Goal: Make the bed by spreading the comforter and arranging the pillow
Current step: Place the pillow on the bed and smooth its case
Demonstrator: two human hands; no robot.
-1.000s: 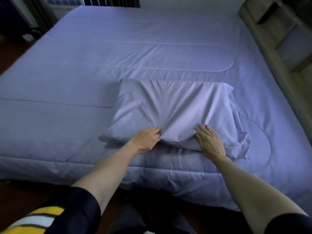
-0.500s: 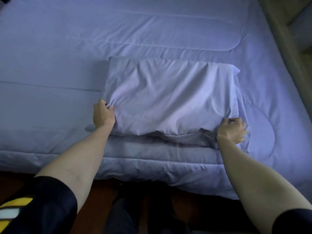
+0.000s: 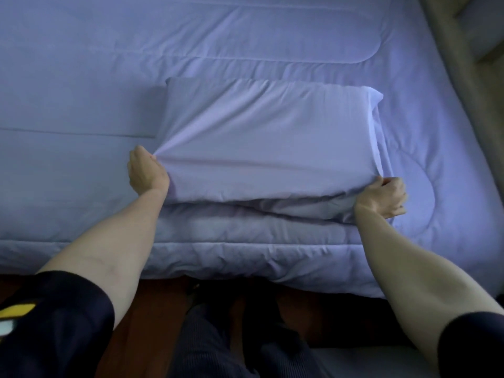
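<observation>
A pale lilac pillow (image 3: 267,137) lies on the matching quilted comforter (image 3: 81,91), which is spread flat over the bed. My left hand (image 3: 146,173) is closed on the pillow's near left corner, and the case is stretched taut from that grip. My right hand (image 3: 383,196) is closed on the near right corner, where the loose end of the pillowcase bunches. The pillow's near edge is raised a little off the comforter between my hands.
A wooden headboard with shelf openings (image 3: 463,64) runs along the right side of the bed. The comforter's near edge (image 3: 245,257) hangs over the bed side above the dark wood floor (image 3: 152,317), where my legs stand.
My hands went from the middle of the pillow's near edge out to its two near corners and gripped them. The pillowcase has been pulled smoother and tauter.
</observation>
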